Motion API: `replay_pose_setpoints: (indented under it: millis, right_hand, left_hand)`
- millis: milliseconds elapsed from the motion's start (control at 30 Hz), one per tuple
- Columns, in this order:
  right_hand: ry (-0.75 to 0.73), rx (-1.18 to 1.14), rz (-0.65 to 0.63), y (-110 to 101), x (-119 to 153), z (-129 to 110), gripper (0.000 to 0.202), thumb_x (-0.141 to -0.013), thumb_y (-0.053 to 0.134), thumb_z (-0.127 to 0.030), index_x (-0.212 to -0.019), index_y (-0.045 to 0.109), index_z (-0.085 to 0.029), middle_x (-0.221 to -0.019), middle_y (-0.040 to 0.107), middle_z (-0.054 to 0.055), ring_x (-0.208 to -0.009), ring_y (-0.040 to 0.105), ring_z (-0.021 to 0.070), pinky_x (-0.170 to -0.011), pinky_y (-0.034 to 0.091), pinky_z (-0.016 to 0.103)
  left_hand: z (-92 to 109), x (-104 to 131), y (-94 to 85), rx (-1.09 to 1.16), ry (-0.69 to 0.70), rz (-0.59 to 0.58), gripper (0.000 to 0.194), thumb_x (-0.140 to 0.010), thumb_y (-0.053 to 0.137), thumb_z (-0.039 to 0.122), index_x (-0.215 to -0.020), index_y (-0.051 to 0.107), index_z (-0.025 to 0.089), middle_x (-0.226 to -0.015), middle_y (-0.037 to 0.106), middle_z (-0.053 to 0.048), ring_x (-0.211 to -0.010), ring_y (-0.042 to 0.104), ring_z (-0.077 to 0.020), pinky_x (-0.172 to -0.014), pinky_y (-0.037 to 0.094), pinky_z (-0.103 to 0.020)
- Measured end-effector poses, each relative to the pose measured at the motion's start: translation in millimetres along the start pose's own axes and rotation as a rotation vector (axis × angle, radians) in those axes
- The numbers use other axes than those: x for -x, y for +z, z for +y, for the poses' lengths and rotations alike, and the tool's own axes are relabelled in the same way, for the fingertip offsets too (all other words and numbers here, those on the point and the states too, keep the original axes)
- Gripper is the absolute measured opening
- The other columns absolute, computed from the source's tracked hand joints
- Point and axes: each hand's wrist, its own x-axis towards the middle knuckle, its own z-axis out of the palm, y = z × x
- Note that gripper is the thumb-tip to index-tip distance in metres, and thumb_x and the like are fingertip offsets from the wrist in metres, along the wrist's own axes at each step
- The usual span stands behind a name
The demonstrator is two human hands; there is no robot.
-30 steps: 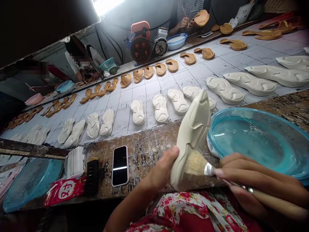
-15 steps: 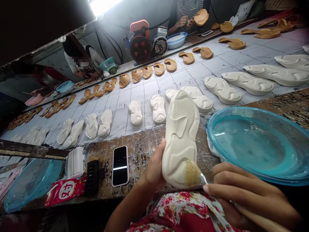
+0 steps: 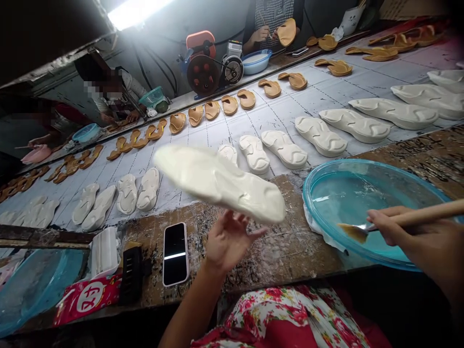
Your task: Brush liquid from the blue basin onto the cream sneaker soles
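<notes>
A glossy cream-white shoe sole [image 3: 217, 181], blurred, hangs tilted above the bench just over my left hand [image 3: 229, 241]. That hand is palm up with its thumb stretched out and fingers spread; whether the fingertips touch the sole's lower edge I cannot tell. My right hand [image 3: 409, 237] is closed around the wooden handle of a brush [image 3: 427, 212]. The wet tan bristles are over the near left side of a clear blue basin [image 3: 362, 166], which holds milky liquid.
White soles [image 3: 319, 137] line the near side of the pale belt [image 3: 290, 106]; brown sole pieces [image 3: 246, 99] line its far side. A phone [image 3: 176, 253], a black hair clip [image 3: 131, 275] and a red packet [image 3: 87, 299] lie on the bench. Co-workers sit across, near a motor [image 3: 232, 67].
The brush has left the sole's heel and moved right to the basin. The sole has swung from upright to nearly sideways, up and left, and my left hand has opened from its grip.
</notes>
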Motion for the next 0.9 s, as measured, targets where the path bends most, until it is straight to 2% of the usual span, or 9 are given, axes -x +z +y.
replay_pose_setpoints:
  millis: [100, 167, 267, 367, 467, 567, 633, 767, 900]
  right_hand:
    - [-0.005, -0.016, -0.168, -0.5, -13.2, 4.4, 0.029, -0.066, 0.068, -0.042, -0.049, 0.063, -0.019, -0.038, 0.051, -0.002, -0.034, 0.052, 0.0087, -0.031, 0.033, 0.011]
    - [-0.021, -0.073, -0.229, -2.0, -18.2, 7.4, 0.036, -0.069, 0.065, -0.043, -0.043, 0.059, -0.018, -0.038, 0.051, -0.001, -0.036, 0.054, 0.0088, -0.032, 0.035, 0.009]
    - [-0.061, -0.178, -0.237, -5.4, -19.6, 8.5, 0.033, -0.075, 0.061, -0.037, -0.048, 0.061, -0.018, -0.034, 0.047, -0.002, -0.031, 0.050, 0.0082, -0.030, 0.034, 0.010]
    - [-0.137, -0.279, -0.176, -4.5, -12.5, -4.0, 0.022, -0.079, 0.057, -0.029, -0.062, 0.065, -0.019, -0.040, 0.053, -0.002, -0.032, 0.051, 0.0090, -0.031, 0.038, 0.012]
    - [-0.272, -0.342, -0.105, 2.7, -0.8, -35.1, 0.009, -0.079, 0.058, -0.024, -0.080, 0.067, -0.024, -0.064, 0.065, -0.002, -0.050, 0.061, 0.0103, -0.045, 0.048, 0.015]
    - [-0.563, -0.402, -0.003, 9.8, 4.2, -72.1, 0.027, -0.078, 0.054, -0.010, -0.097, 0.063, -0.025, -0.080, 0.063, -0.001, -0.076, 0.061, 0.0118, -0.068, 0.050, 0.022]
    - [-0.645, -0.433, 0.046, 11.6, 0.6, -88.9, 0.035, -0.077, 0.052, -0.003, -0.103, 0.061, -0.023, -0.084, 0.060, 0.001, -0.081, 0.059, 0.0130, -0.073, 0.047, 0.028]
    - [-0.823, -0.476, 0.040, 10.5, -11.0, -95.7, 0.037, -0.075, 0.052, -0.003, -0.108, 0.060, -0.019, -0.084, 0.059, 0.004, -0.079, 0.057, 0.0162, -0.067, 0.046, 0.032]
    - [-0.833, -0.450, -0.043, 8.5, -7.3, -92.1, 0.032, -0.075, 0.052, -0.004, -0.104, 0.060, -0.017, -0.076, 0.059, 0.004, -0.076, 0.057, 0.0150, -0.062, 0.047, 0.029]
  left_hand:
    - [-12.8, -5.2, -19.0, 0.025, -0.221, -0.051, 0.053, -0.083, 0.035, 0.053, -0.115, 0.057, 0.018, -0.125, 0.053, -0.013, -0.113, 0.048, -0.0334, -0.086, 0.041, -0.052]
    - [-19.8, -11.6, -30.2, 0.047, -0.250, -0.024, 0.066, -0.079, 0.033, 0.062, -0.121, 0.053, 0.014, -0.122, 0.055, -0.015, -0.107, 0.052, -0.0322, -0.087, 0.041, -0.051]
    - [-23.8, -20.2, -34.6, 0.059, -0.272, 0.049, 0.066, -0.078, 0.033, 0.062, -0.117, 0.055, 0.013, -0.110, 0.061, -0.014, -0.098, 0.057, -0.0287, -0.090, 0.039, -0.049]
    - [-22.0, -23.7, -22.1, 0.043, -0.318, 0.080, 0.065, -0.078, 0.035, 0.060, -0.116, 0.056, 0.012, -0.103, 0.065, -0.013, -0.095, 0.059, -0.0284, -0.090, 0.040, -0.045]
    - [-20.2, -20.6, -3.2, -0.034, -0.314, 0.090, 0.058, -0.079, 0.042, 0.054, -0.112, 0.059, 0.010, -0.094, 0.068, -0.011, -0.092, 0.061, -0.0268, -0.090, 0.041, -0.039]
    - [-20.7, -11.5, 12.3, -0.142, -0.296, 0.112, 0.046, -0.078, 0.051, 0.047, -0.101, 0.064, 0.009, -0.084, 0.070, -0.009, -0.089, 0.062, -0.0252, -0.090, 0.041, -0.034]
    - [-21.3, -4.0, 20.0, -0.177, -0.323, 0.097, 0.044, -0.076, 0.055, 0.047, -0.093, 0.067, 0.008, -0.078, 0.071, -0.008, -0.088, 0.063, -0.0252, -0.090, 0.040, -0.033]
    - [-22.5, 7.1, 32.1, -0.224, -0.402, 0.022, 0.052, -0.073, 0.055, 0.055, -0.090, 0.067, 0.007, -0.075, 0.070, -0.010, -0.087, 0.062, -0.0264, -0.089, 0.039, -0.034]
    - [-23.5, 10.1, 38.3, -0.300, -0.396, 0.012, 0.060, -0.072, 0.052, 0.060, -0.096, 0.066, 0.007, -0.075, 0.067, -0.010, -0.084, 0.059, -0.0244, -0.084, 0.039, -0.033]
